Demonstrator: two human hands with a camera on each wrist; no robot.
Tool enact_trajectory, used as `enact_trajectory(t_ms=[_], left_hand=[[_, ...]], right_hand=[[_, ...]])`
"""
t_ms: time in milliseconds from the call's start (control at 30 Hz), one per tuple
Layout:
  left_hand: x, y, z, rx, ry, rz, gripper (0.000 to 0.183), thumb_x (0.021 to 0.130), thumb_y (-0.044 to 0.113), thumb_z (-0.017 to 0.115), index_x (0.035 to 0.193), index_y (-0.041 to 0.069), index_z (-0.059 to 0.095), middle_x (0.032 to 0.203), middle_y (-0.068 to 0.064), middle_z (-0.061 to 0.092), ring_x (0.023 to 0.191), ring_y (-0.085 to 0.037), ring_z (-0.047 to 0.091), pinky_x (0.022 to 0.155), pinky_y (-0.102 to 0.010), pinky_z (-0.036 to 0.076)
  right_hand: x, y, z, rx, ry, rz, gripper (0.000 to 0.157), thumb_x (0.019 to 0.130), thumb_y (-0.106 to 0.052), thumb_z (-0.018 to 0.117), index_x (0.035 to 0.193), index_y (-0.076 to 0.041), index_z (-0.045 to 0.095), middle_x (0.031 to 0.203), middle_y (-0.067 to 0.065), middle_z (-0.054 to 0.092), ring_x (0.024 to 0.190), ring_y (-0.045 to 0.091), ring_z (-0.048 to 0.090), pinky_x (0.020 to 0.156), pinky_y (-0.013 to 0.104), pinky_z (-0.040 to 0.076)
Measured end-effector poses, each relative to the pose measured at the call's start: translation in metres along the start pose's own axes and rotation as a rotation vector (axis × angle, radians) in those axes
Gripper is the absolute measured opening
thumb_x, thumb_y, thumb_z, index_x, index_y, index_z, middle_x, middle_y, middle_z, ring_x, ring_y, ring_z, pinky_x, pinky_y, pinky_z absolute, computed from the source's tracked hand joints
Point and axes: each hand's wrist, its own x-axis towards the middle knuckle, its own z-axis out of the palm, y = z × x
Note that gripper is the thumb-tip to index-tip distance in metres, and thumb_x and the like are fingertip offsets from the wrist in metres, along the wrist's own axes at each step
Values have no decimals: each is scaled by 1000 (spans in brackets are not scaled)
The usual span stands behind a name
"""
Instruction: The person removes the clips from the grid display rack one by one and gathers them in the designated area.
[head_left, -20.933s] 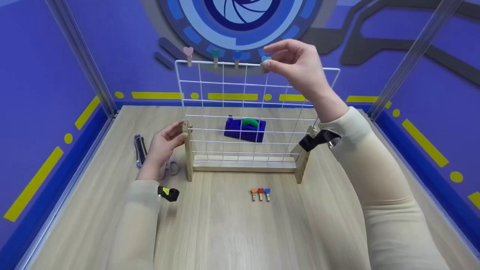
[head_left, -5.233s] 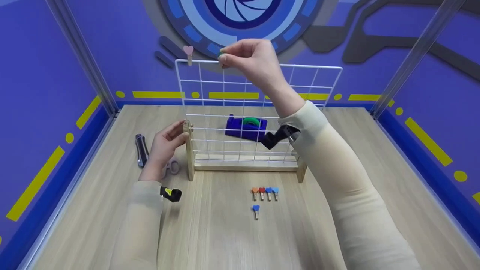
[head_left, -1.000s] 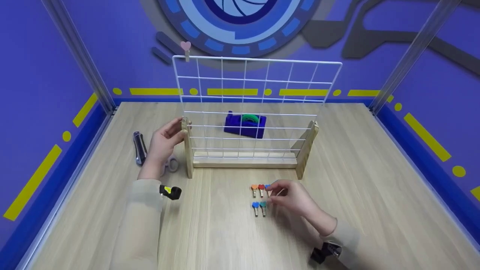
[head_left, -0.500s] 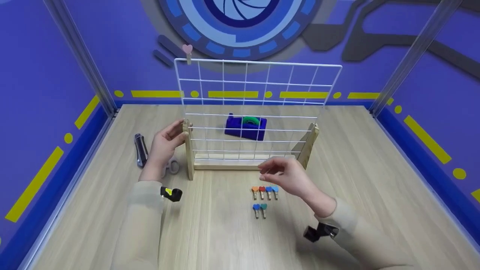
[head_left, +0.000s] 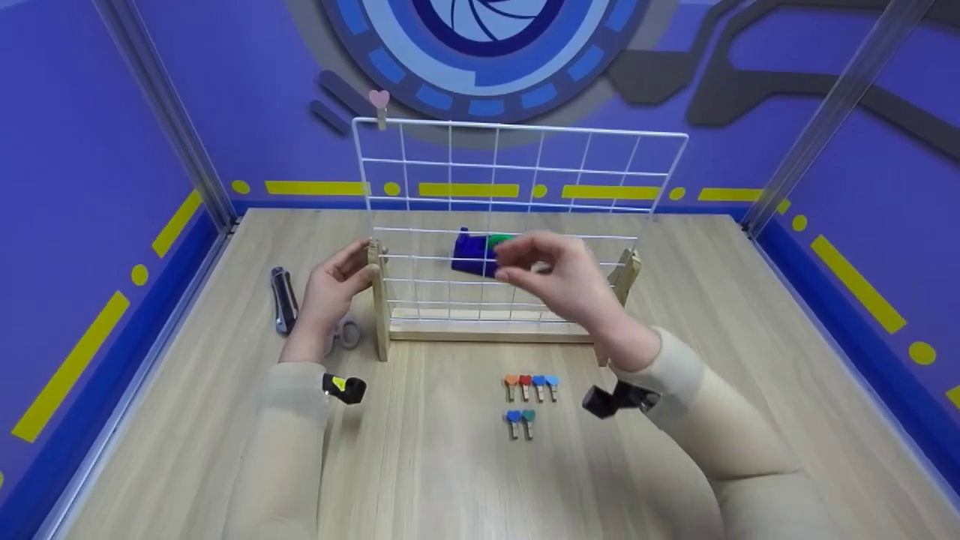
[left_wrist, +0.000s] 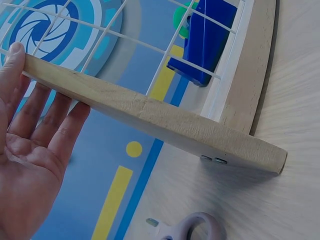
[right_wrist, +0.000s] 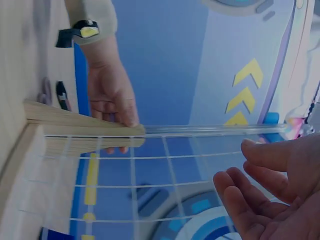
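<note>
My left hand [head_left: 330,285] holds the top of the left wooden upright [left_wrist: 145,112] of a white wire grid rack [head_left: 517,129], thumb on one side and fingers on the other. In front of the grid hovers my right hand [head_left: 566,277], fingers loosely bent; the right wrist view shows nothing between them. A pink heart clothespin [head_left: 380,109] is clipped at the left end of the top wire. On the table before the rack lie an orange clothespin [head_left: 511,387], a red clothespin [head_left: 526,387] and two blue ones in a row, with a blue clothespin [head_left: 514,424] and a green clothespin [head_left: 529,424] below.
Behind the grid stands a blue tape dispenser [head_left: 469,255] with a green roll, partly hidden by my right hand. A utility knife [head_left: 283,300] and scissors [head_left: 348,332] lie left of the rack. Blue panels enclose the table at the back and sides.
Earlier, several clothespins sat on the top wire; now only the pink one does. The green one went from the wire to the table. My right hand has risen from the clothespins; my left stayed.
</note>
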Motion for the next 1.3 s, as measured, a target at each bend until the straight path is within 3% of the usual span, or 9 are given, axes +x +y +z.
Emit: enact_trajectory(t_ms=[200,300,533,767,967,1167,1300], left_hand=[[2,-2,1,0,6,17,54,100,8,66,151,4,50,138,-5,67,113,3,65,97,-19,58],[2,-3,0,-5,1,22,54,100,9,66,151,3,50,139,-7,67,113,2,66,97,-20,58],[1,-4,-1,-29,0,37,53,99,11,68,149,3,51,131,4,71,114,0,66,99,-21,58],[2,-4,-1,-6,-1,48,52,100,11,68,149,4,52,135,-3,69,115,-2,66,99,-23,59],[2,-4,-1,-38,-5,50,53,99,8,67,149,2,52,125,11,72,114,-1,67,99,-23,59],[1,-2,1,-4,11,22,52,100,6,65,150,3,51,142,-13,64,111,3,66,97,-21,59],[1,-2,1,-9,12,27,52,100,5,66,150,2,51,142,-14,65,111,2,67,96,-20,59]], right_hand=[[37,-35,-9,109,50,-81,25,91,-9,78,115,-4,74,114,10,77,102,19,74,86,25,64],[55,-52,-12,108,81,-117,24,92,-11,78,116,-5,74,114,8,77,101,16,74,88,25,63],[95,-86,-12,103,102,-148,27,94,-15,77,119,-6,73,119,8,76,105,15,71,96,25,59],[128,-102,-3,103,94,-170,31,98,-17,72,127,-6,69,128,8,72,115,13,69,102,21,56],[150,-109,9,75,68,-127,32,99,-19,70,129,-7,69,129,7,72,116,12,69,101,17,55],[163,-112,14,72,18,-56,32,99,-22,70,128,-10,70,127,4,73,113,10,69,99,16,55],[165,-114,16,19,-16,-4,37,98,-29,72,130,-12,70,128,3,73,116,10,69,102,18,55]])
